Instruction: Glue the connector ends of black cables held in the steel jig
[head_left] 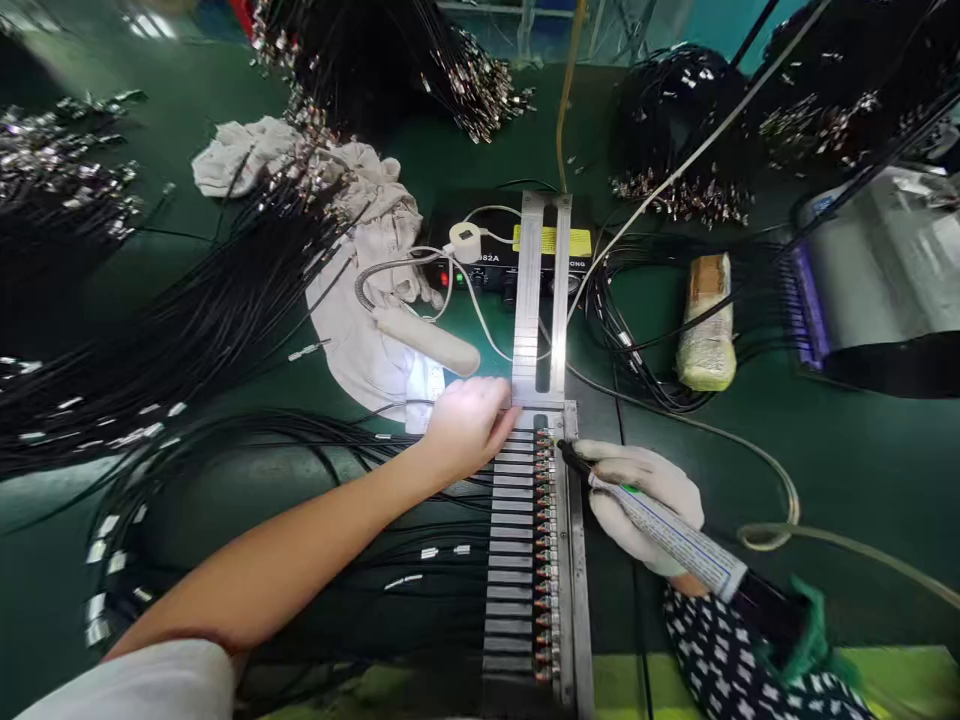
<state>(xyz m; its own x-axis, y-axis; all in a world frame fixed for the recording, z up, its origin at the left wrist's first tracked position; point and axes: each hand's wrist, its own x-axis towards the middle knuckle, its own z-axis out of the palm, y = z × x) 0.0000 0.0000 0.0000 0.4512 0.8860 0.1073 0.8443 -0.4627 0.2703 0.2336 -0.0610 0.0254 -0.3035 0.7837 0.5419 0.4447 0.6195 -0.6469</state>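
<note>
A metal slotted fixture (512,545) runs toward me, with black cables (457,500) lying in its slots in a row. Their stripped ends and small metal connectors (546,545) line up along its right side. My bare left hand (469,425) is closed at the far end of this row, its fingertips pinching a black cable against the fixture; the grip is partly hidden. In a white glove, my right hand (649,500) is wrapped round a pen-shaped tool (671,535) with a printed white barrel. Its black tip points at the far connectors, close to or touching them.
A lamp (427,340) on a bendable neck shines beside my left hand. Behind the fixture stands a black control box (487,275). A white cloth (367,270) and large cable bundles (187,290) lie left. On the right are a tape-wrapped block (706,320) and a metal-covered holder (885,270).
</note>
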